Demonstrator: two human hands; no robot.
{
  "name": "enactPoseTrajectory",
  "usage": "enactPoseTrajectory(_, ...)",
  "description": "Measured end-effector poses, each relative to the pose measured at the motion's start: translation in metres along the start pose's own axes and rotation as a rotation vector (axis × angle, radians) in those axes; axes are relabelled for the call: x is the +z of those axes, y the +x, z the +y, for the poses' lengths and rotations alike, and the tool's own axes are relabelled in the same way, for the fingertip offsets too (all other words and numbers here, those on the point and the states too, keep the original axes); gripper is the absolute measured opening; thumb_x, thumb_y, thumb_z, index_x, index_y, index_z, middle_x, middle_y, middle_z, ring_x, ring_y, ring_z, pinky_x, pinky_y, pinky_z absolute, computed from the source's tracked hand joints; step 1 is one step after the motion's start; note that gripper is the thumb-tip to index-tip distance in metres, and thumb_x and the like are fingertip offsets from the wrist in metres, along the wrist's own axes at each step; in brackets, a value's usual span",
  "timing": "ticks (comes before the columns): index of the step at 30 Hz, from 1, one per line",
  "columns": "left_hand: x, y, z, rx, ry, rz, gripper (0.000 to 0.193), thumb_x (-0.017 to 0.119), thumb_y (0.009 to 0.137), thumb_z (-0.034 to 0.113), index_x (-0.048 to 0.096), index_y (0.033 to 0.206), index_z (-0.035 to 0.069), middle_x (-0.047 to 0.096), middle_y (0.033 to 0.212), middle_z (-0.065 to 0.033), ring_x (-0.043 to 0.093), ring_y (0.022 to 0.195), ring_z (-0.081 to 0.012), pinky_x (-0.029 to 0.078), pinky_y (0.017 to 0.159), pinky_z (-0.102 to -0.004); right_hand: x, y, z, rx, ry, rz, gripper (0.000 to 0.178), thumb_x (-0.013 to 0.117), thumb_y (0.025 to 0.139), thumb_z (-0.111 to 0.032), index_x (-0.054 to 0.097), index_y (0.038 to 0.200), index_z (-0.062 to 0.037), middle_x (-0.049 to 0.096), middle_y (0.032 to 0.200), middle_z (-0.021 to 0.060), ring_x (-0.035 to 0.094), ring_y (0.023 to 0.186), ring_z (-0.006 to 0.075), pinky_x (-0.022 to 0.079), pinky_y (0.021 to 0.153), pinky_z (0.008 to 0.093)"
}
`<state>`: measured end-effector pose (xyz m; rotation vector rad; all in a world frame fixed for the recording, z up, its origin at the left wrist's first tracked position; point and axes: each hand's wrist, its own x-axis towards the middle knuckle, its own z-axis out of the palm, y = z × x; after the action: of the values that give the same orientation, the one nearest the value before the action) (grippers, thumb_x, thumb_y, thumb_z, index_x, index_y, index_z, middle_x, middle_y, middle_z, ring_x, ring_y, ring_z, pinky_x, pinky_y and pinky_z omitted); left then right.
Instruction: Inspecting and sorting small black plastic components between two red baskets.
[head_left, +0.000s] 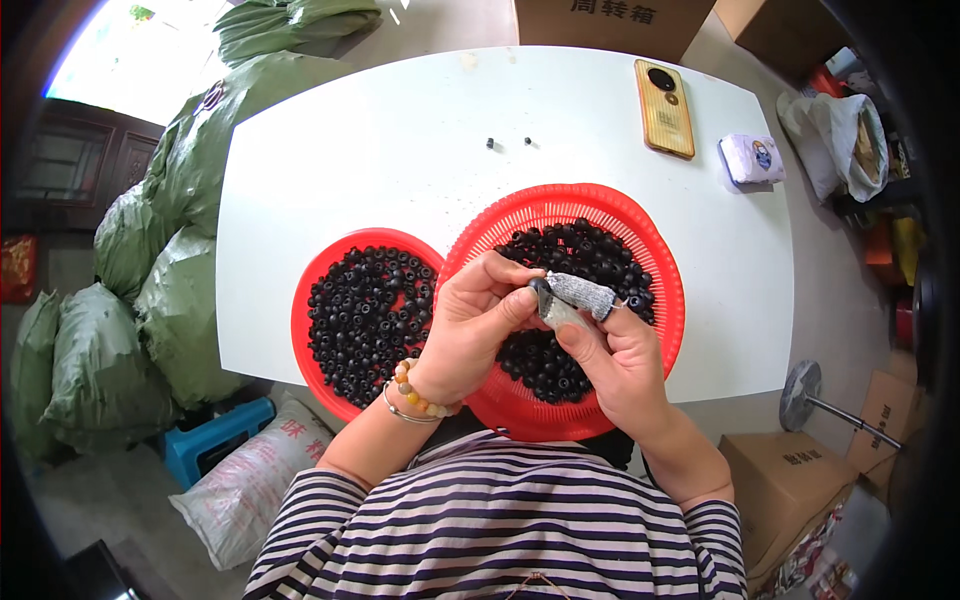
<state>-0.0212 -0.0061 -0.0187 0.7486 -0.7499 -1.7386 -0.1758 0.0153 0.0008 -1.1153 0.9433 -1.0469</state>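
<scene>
Over the larger red basket, my left hand [468,318] pinches a small round black plastic part [540,287] between thumb and fingertips. A beaded bracelet and a bangle circle that wrist. My right hand [632,372] meets it from the other side, its fingers curled against the same part. One right finger wears a grey knitted finger sleeve [583,293], another a whitish cover; the thumb is bare. Many black ring-shaped parts [545,375] lie in the larger red slotted basket [660,270] beneath my hands. Similar black parts [365,320] fill the smaller red basket [300,350] on the left.
On the white table [330,170], two tiny black pieces [490,143] lie beyond the baskets. A yellow phone [665,110] and a tissue pack [752,160] rest at far right. Green sacks [110,350], a blue stool [215,435] and cardboard boxes [785,480] surround the table.
</scene>
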Motion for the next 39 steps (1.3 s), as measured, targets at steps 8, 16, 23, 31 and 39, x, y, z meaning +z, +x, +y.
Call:
enactPoseTrajectory(8, 0.002, -0.003, 0.003, -0.046, -0.052, -0.034, 0.01, 0.049, 0.086, 0.008, 0.049, 0.093, 0.002, 0.055, 0.084, -0.0064, 0.057, 0.074, -0.0099, 0.051, 0.068, -0.0238, 0.001, -0.001, 0.0, 0.039, 0.139, -0.028, 0.026, 0.052, 0.085, -0.01, 0.05, 0.109, 0.0011, 0.058, 0.097, 0.0057, 0.053, 0.088, 0.0077, 0.042, 0.079, 0.0216)
enactPoseTrajectory(16, 0.0, -0.006, 0.007, -0.11, -0.145, -0.106, 0.021, 0.041, 0.09, 0.024, 0.047, 0.088, 0.005, 0.049, 0.069, -0.0024, 0.052, 0.062, -0.0089, 0.05, 0.057, -0.0244, -0.011, -0.004, -0.016, 0.095, 0.067, -0.105, 0.027, 0.053, 0.084, -0.01, 0.049, 0.109, 0.0014, 0.058, 0.095, 0.0053, 0.053, 0.086, 0.0074, 0.042, 0.078, 0.0218)
enactPoseTrajectory(23, 0.0, -0.013, 0.013, -0.166, 0.017, -0.092, 0.019, 0.044, 0.089, 0.025, 0.048, 0.089, 0.006, 0.053, 0.07, -0.0004, 0.053, 0.058, -0.0057, 0.045, 0.055, -0.0162, -0.004, -0.005, -0.018, 0.077, 0.039, -0.14, 0.027, 0.057, 0.082, -0.011, 0.052, 0.107, -0.0001, 0.059, 0.091, 0.003, 0.054, 0.081, 0.0064, 0.043, 0.074, 0.0205)
enactPoseTrajectory(31, -0.006, -0.014, 0.01, -0.143, 0.031, -0.121, 0.017, 0.048, 0.088, 0.023, 0.049, 0.089, 0.006, 0.054, 0.071, 0.0004, 0.054, 0.06, -0.0045, 0.043, 0.053, -0.0145, -0.006, -0.005, -0.022, 0.12, 0.096, -0.177, 0.027, 0.055, 0.082, -0.008, 0.052, 0.108, 0.0001, 0.059, 0.093, 0.0032, 0.054, 0.085, 0.007, 0.043, 0.077, 0.0213)
enactPoseTrajectory(39, -0.007, -0.015, 0.011, -0.061, 0.195, -0.121, 0.016, 0.048, 0.088, 0.02, 0.049, 0.09, 0.004, 0.056, 0.074, -0.0008, 0.055, 0.063, -0.0054, 0.042, 0.056, -0.0153, -0.007, -0.005, -0.02, 0.08, 0.064, -0.171, 0.025, 0.054, 0.083, -0.006, 0.053, 0.107, 0.0011, 0.059, 0.093, 0.0037, 0.054, 0.086, 0.0079, 0.044, 0.078, 0.022)
